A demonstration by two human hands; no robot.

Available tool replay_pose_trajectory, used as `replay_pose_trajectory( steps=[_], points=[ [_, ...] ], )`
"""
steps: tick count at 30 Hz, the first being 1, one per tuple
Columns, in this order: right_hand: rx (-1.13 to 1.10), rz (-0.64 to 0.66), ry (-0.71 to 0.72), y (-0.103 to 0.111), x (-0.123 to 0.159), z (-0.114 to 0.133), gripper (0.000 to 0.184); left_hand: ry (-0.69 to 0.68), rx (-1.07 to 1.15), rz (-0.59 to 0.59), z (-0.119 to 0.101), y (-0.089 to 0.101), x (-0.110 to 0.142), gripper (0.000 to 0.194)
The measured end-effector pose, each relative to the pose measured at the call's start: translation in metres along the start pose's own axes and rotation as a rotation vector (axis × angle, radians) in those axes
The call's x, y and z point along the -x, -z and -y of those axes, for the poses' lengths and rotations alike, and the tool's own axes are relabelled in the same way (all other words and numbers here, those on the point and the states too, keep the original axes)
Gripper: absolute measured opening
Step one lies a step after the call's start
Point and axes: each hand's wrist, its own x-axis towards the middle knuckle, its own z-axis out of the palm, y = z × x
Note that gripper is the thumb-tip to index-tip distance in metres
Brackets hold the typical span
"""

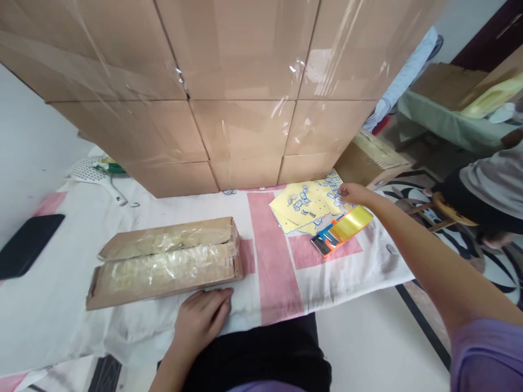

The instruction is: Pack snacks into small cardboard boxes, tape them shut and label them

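My left hand rests at the table's front edge, fingers curled together, and I see nothing in it. Just beyond it lies a long brown cardboard box with clear tape over its top. Reaching far to the right, my right hand has its fingers pinched over a yellow sheet printed with blue-outlined shapes. Whatever the fingertips hold is too small to make out. Several small greyish pieces lie on that sheet. A flat packet with orange edges, a yellow part and a blue and dark end lies beside it.
Taped cardboard boxes stand stacked along the back of the cloth-covered table. A white slotted skimmer and a black phone-like slab lie at the left. Another cardboard box and a seated person are at the right.
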Motion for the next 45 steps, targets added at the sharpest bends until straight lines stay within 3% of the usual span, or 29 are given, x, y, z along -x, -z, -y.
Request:
replay_pose_trajectory(
  steps=[11,21,30,35,45],
  points=[
    [-0.119,-0.024,-0.035,-0.014,-0.008,-0.010,0.018,-0.006,-0.022,0.000,0.002,-0.002,0.002,0.016],
    [-0.145,-0.036,0.054,-0.020,-0.009,-0.018,0.011,0.008,-0.009,0.002,0.003,-0.007,0.007,0.016],
    [0.059,-0.118,0.139,-0.026,-0.013,-0.020,0.002,0.014,0.003,0.003,0.005,-0.010,0.009,0.016],
    [0.180,-0.136,0.145,-0.028,-0.012,-0.018,0.016,0.012,-0.002,0.001,0.003,-0.008,0.007,0.016],
    [0.315,-0.093,0.126,-0.029,-0.011,-0.013,0.023,0.004,-0.009,-0.006,0.002,-0.006,0.004,0.016]
  ],
)
